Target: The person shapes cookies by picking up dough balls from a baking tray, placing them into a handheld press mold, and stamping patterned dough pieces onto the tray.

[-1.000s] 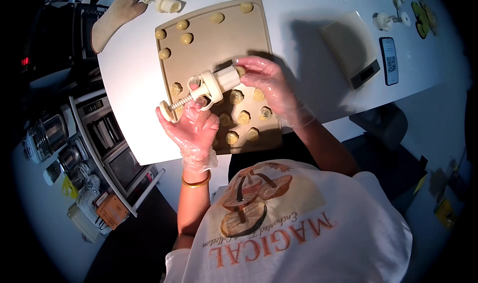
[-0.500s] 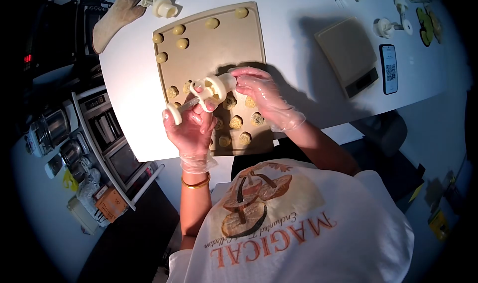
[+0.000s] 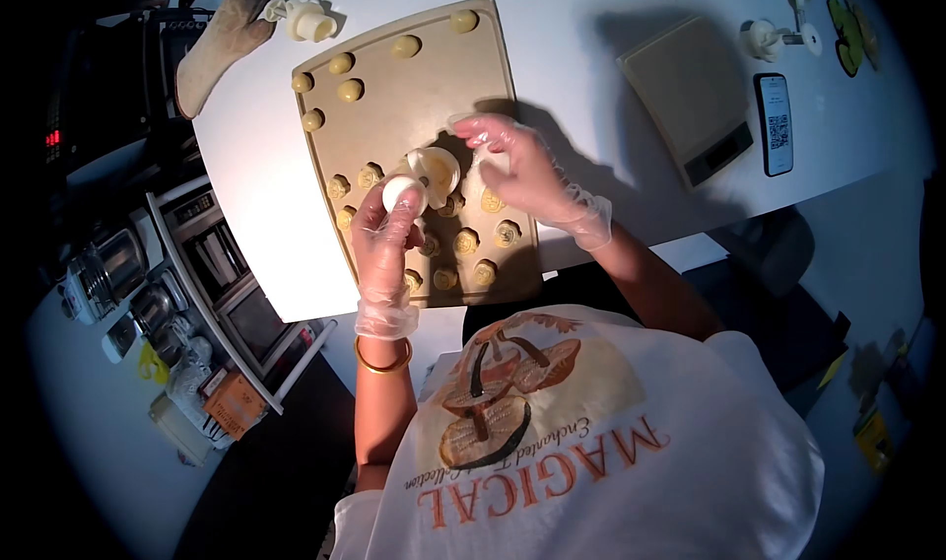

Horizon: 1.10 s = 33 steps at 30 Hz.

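Observation:
A white plunger-style mooncake press (image 3: 434, 173) is held above the brown board. My left hand (image 3: 386, 235) is closed around its handle end, with the thumb on the round knob. At the barrel end, my right hand (image 3: 522, 171) is curled around a whitish part, its forefinger stretched past it; the contact is partly hidden. Both hands wear clear plastic gloves. Pressed, patterned dough pieces (image 3: 466, 241) lie on the near half of the board (image 3: 414, 97). Several smooth dough balls (image 3: 405, 46) sit toward its far and left edges.
A flat kitchen scale (image 3: 685, 97) and a phone (image 3: 777, 126) lie on the right of the white table. Other white press parts (image 3: 764, 39) stand at the far right, and another (image 3: 310, 23) at the far left beside a light brown oven mitt (image 3: 232, 33).
The press has tilted, so its knob now faces up toward me. My left hand has risen and shifted right with it. My right hand's fingers have spread around the barrel end.

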{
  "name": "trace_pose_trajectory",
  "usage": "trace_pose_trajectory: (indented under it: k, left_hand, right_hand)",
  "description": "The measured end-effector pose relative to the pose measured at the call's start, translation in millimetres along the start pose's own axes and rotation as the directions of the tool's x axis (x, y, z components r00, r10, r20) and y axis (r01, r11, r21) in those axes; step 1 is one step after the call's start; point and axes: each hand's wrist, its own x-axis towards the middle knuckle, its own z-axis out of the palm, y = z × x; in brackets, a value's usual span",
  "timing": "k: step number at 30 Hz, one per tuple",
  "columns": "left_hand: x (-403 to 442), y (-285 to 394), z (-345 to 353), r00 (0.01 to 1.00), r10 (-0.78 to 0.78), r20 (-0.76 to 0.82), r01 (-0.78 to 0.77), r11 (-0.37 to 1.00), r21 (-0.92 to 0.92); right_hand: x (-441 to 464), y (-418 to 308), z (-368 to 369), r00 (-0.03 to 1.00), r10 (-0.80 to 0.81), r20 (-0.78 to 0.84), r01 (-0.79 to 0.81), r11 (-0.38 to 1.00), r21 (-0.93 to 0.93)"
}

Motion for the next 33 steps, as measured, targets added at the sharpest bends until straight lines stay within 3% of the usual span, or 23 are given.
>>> trace_pose_trajectory:
  k: [2,3,6,10,13,19,21,23,27,31,33]
  left_hand:
    - [-1.0,2.2,0.4,0.999,0.021,-0.026,-0.020,0.999,0.038]
    - [-0.7,3.5,1.2,0.998,0.043,-0.049,-0.040,0.997,0.071]
    - [-1.4,9.6,2.3,0.998,0.031,-0.063,-0.023,0.993,0.115]
    - [-2.8,18.3,3.2,0.999,0.029,-0.034,-0.024,0.987,0.159]
    - [-3.5,22.3,6.2,0.998,0.017,-0.058,-0.005,0.979,0.203]
    - [4.9,29.6,28.2,0.966,0.212,-0.151,-0.146,0.922,0.357]
    - [9.0,33.2,37.9,0.962,0.193,-0.195,-0.107,0.918,0.382]
    - [14.2,29.5,40.1,0.968,0.153,-0.201,-0.098,0.960,0.261]
    - [29.2,42.9,58.4,0.922,0.079,-0.380,0.070,0.929,0.362]
    - [37.8,43.2,61.3,0.922,0.088,-0.376,0.099,0.887,0.452]
    - [43.3,36.3,61.4,0.937,0.156,-0.313,0.043,0.837,0.546]
  right_hand:
    - [-2.0,-5.3,9.7,0.984,-0.138,0.112,0.151,0.981,-0.123]
    - [1.2,-7.4,14.9,0.974,-0.144,0.174,0.199,0.910,-0.363]
    - [5.7,1.8,39.0,0.943,-0.322,0.082,0.325,0.840,-0.435]
    - [17.8,14.7,60.8,0.927,-0.375,-0.021,0.344,0.869,-0.356]
    - [22.3,16.3,67.4,0.934,-0.353,-0.060,0.313,0.887,-0.339]
    - [24.7,17.5,67.2,0.969,-0.243,0.049,0.238,0.857,-0.458]
    - [24.6,15.8,68.1,0.986,-0.141,0.089,0.167,0.834,-0.527]
    - [25.2,18.7,67.2,0.985,-0.139,0.104,0.172,0.849,-0.500]
    - [27.2,18.8,64.9,0.977,-0.176,0.122,0.214,0.832,-0.512]
    - [31.4,18.9,63.7,0.972,-0.196,0.126,0.233,0.833,-0.501]
    - [33.2,16.5,62.6,0.976,-0.169,0.136,0.215,0.833,-0.509]
